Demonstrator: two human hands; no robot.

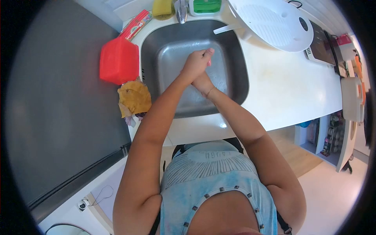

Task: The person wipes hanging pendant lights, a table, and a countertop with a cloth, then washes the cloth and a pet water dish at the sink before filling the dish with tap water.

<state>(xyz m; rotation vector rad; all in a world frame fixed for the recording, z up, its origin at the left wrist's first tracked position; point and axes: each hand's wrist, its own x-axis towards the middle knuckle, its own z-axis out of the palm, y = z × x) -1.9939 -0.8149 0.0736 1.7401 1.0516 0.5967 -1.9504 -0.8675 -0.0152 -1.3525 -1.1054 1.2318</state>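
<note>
Over the metal sink (168,100), my two hands are pressed together. My left hand (196,64) lies on top, its fingers closed around the other hand near the fingertips. Beneath it and slightly to the right, my right hand (203,83) is mostly covered, and its fingers are hidden. Both wrists cross near the middle of the basin. A small pinkish bit shows beside the upper hand, too small to name. The faucet (181,11) is above my hands at the sink's back edge; no water stream can be made out.
Left of the sink are a red container (119,60), a yellow cloth (135,97) and a red packet (135,25). Behind it stand a yellow sponge (163,8) and a green-filled container (206,6). A white perforated tray (274,23) overhangs the right rim.
</note>
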